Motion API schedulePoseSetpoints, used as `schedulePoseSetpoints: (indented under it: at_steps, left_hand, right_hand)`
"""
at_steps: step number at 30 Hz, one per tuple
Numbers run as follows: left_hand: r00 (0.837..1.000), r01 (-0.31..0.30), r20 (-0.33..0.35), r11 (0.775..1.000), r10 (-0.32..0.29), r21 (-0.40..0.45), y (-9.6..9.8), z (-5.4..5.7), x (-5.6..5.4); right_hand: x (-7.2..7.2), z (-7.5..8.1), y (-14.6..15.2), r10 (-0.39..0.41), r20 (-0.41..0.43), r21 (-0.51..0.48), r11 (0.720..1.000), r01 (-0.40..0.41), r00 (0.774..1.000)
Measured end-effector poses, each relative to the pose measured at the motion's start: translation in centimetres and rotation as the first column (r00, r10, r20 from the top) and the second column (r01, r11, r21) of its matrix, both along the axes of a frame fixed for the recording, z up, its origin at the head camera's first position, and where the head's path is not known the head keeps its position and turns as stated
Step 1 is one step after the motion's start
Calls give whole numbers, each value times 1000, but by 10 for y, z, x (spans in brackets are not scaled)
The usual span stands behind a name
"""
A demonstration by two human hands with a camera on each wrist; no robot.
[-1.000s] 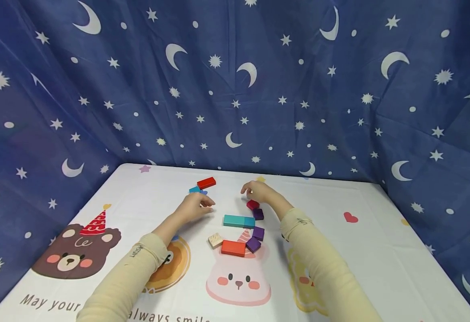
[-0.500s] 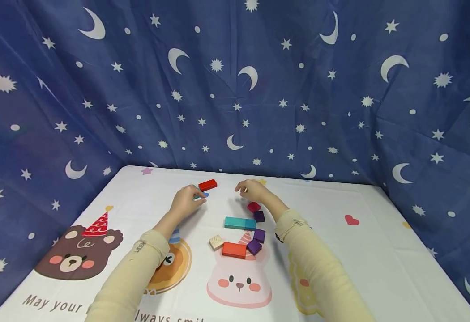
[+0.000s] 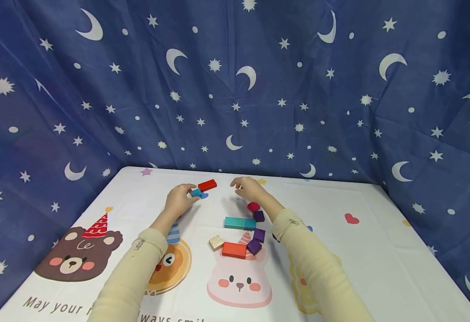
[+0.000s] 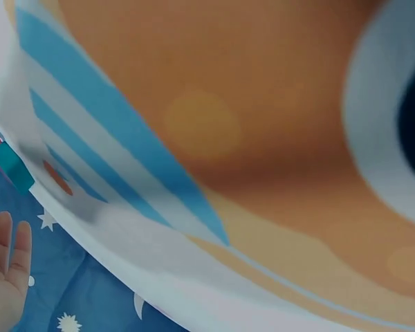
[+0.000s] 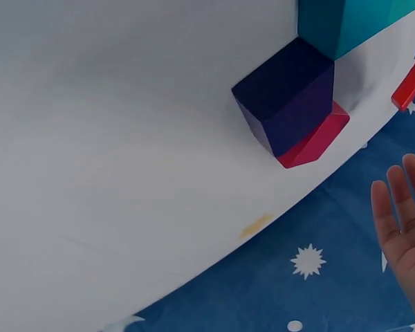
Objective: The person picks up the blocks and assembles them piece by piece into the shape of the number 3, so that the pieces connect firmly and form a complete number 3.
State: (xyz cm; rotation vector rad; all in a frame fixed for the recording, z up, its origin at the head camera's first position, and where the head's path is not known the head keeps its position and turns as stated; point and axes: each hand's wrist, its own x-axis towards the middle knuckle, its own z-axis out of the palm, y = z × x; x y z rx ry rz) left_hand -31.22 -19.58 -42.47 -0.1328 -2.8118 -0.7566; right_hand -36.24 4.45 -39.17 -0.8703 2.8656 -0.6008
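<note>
My left hand [image 3: 178, 200] reaches to the back of the table, thumb and forefinger on either side of a small blue block [image 3: 196, 192]. In the left wrist view the hand [image 4: 5, 270] shows straight fingers below the teal-blue block [image 4: 12, 166]. A red rectangular block [image 3: 207, 185] lies touching the blue one. My right hand [image 3: 251, 188] hovers above the cloth with loosely bent fingers, holding nothing. Below it lie a crimson block [image 3: 253, 206] and a dark purple block [image 3: 258, 216]; in the right wrist view the purple block [image 5: 285, 93] overlaps the crimson one.
Closer in, a teal block [image 3: 235, 222], purple blocks [image 3: 258, 235], an orange-red block [image 3: 233, 250] and a pale speckled block [image 3: 216, 242] form a curved row with the crimson one. The white printed tablecloth [image 3: 364, 250] ends at a blue starry curtain [image 3: 267, 89].
My left hand has moved back and left, from beside the blue block to around it. The right hand has drifted left, away from above the crimson block. The blocks have stayed put.
</note>
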Motion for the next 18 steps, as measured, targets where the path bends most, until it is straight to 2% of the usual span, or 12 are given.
schedulePoseSetpoints:
  at_steps: [5, 8, 18]
  left_hand:
    - [999, -29, 25, 1000, 29, -5, -4, 0, -5]
    - [997, -39, 63, 999, 39, 3, -4, 0, -8]
    - [981, -2, 194, 998, -9, 56, -3, -10, -14]
  right_hand:
    - [0, 2, -6, 40, -27, 67, 997, -38, 999]
    - [0, 2, -11, 52, -18, 67, 996, -51, 998]
    - [1, -2, -22, 50, -3, 107, 993, -50, 999]
